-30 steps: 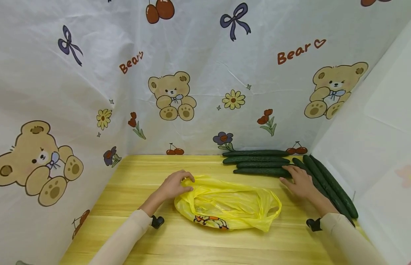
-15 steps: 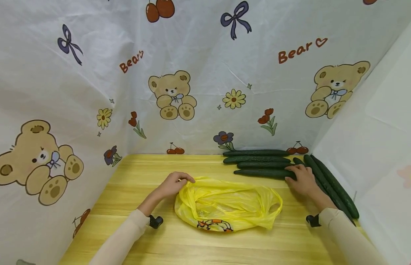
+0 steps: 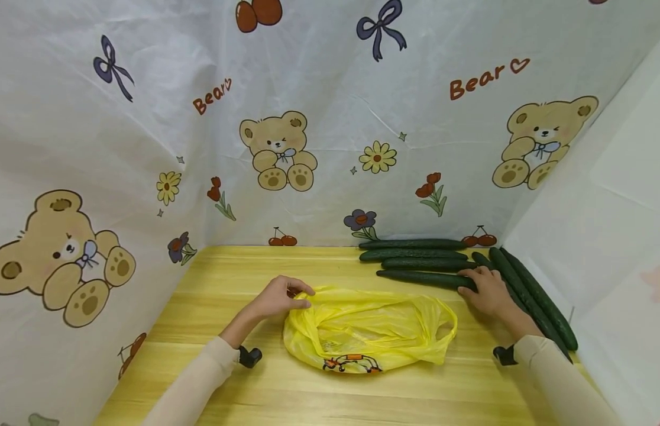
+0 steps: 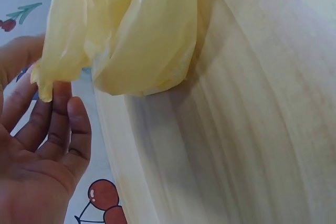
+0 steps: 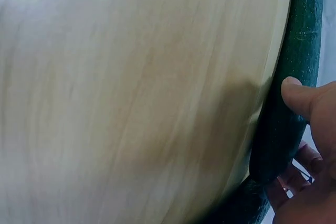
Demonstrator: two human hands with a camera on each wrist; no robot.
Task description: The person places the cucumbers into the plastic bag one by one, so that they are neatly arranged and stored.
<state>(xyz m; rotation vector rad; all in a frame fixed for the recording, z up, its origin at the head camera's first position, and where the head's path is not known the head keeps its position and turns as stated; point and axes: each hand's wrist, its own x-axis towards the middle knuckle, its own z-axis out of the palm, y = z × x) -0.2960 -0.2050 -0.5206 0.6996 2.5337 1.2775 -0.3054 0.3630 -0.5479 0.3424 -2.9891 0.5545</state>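
Observation:
A yellow plastic bag [image 3: 372, 322] lies spread on the table, its mouth facing up and a handle loop at its right end. My left hand [image 3: 279, 296] holds the bag's left rim between thumb and fingers; in the left wrist view the bag's gathered corner [image 4: 44, 80] hangs at the fingers. At the back right, my right hand [image 3: 487, 291] grips the right end of the nearest cucumber [image 3: 415, 277]. The right wrist view shows the thumb on one side of this dark green cucumber [image 5: 294, 51] and the fingers curled beneath, partly hidden.
Several more cucumbers [image 3: 415, 255] lie side by side along the back edge. Others [image 3: 532, 296] slant along the right wall. A white sheet [image 3: 330, 213] printed with bears stands around the wooden table [image 3: 229, 263]. Each wrist wears a black camera [image 3: 250, 357].
My right hand has closed its thumb and fingers on the cucumber's end, and that cucumber now lies slightly askew from the row. My left hand stays at the bag's rim, its fingers shifting slightly.

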